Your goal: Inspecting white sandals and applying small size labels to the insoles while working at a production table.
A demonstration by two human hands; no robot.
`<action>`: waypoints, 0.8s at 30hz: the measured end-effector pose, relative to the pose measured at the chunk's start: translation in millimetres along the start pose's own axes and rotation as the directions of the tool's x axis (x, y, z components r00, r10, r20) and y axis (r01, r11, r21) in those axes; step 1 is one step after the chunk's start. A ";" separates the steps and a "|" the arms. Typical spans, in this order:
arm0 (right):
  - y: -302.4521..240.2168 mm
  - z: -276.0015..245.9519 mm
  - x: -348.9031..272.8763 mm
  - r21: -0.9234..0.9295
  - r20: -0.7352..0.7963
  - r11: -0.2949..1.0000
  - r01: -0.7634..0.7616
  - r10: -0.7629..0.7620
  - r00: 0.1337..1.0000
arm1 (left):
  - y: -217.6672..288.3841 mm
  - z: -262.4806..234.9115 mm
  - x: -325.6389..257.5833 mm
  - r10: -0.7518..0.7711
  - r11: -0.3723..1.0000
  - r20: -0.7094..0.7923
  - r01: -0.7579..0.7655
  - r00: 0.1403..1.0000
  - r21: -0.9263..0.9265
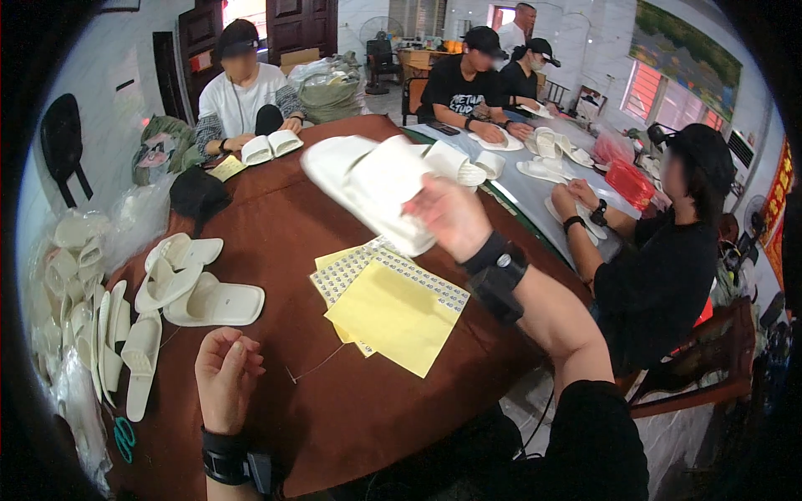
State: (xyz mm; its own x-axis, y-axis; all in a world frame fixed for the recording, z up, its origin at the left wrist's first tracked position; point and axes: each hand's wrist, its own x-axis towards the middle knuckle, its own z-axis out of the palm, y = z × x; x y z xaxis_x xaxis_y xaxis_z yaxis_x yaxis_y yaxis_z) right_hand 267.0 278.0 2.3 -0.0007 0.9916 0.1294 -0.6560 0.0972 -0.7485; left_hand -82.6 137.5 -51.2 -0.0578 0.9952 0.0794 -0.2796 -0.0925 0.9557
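My right hand (455, 219) is gripping a white slide slipper (342, 171) above the far middle of the table. Motion blurs the slipper, and I cannot tell whether a second one is held with it. Low over the near left of the table, my left hand (227, 380) has its fingers loosely curled in, with the thumb over them and no object visible. Beyond it lie several white slippers (225, 302). Between my hands rest overlapping yellow sheets (397, 317), some printed with rows of small stickers, beside a thin thread.
A brown cloth (288, 217) covers the table. At the left edge are bagged white slippers (71, 275), a black cap (199, 196) and a teal loop (124, 438). Several people handle slippers opposite and at the grey table (535, 196) on the right. A wooden chair (710, 367) stands at right.
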 end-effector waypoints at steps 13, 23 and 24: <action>-52.5 -192.4 58.6 -0.334 -0.114 0.942 0.021 -0.063 0.991 | -3.1 -0.2 4.2 -0.009 1.000 -0.022 0.009 1.000 0.028; -13.1 -98.7 45.1 -0.818 0.179 0.463 0.342 -0.359 0.916 | -5.5 -7.0 5.3 -0.006 0.999 -0.062 0.009 0.998 0.042; -4.4 -82.9 42.8 -0.850 0.272 0.379 0.365 -0.278 0.921 | -4.2 -9.6 4.5 -0.010 0.999 -0.081 0.013 0.997 0.035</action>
State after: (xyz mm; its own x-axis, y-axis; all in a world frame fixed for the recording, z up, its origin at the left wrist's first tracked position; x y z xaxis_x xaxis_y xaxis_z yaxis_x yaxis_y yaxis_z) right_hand 332.4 327.0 -42.9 -0.0231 0.8632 0.5043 0.3933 0.4717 -0.7892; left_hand -91.0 142.1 -57.5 -0.1330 0.9900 0.0468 -0.2461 -0.0788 0.9660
